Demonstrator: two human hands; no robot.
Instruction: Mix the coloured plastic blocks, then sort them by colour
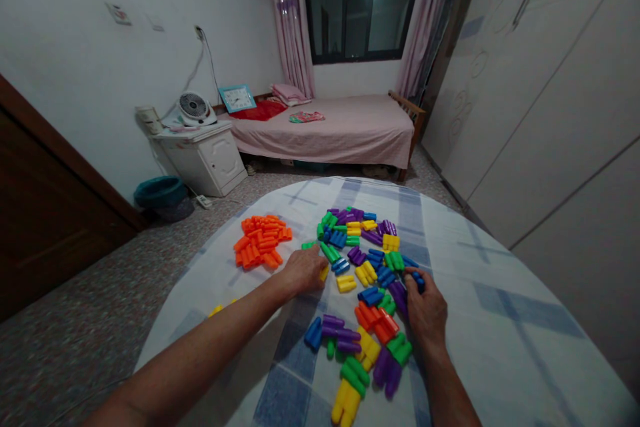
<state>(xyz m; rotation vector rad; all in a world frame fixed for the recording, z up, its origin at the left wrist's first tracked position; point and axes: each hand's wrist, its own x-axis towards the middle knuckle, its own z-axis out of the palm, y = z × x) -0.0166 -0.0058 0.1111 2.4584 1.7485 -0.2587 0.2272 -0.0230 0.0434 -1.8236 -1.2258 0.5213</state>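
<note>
The left hand is laid open, its fingers spread over a green plastic block, and the right hand is curled, with a blue plastic block grasped in its fingertips. Further multicoloured blocks are spread down the middle of the cloth-covered round worktop, an orange pile lies apart towards its left edge, and a yellow stack lies near its front edge. Stray yellow blocks near the left edge could be brushed onto the speckled floor by the forearm. The cloth could also be dragged by pressure from the hands, so that the blocks would be shifted and the groups mixed.
</note>
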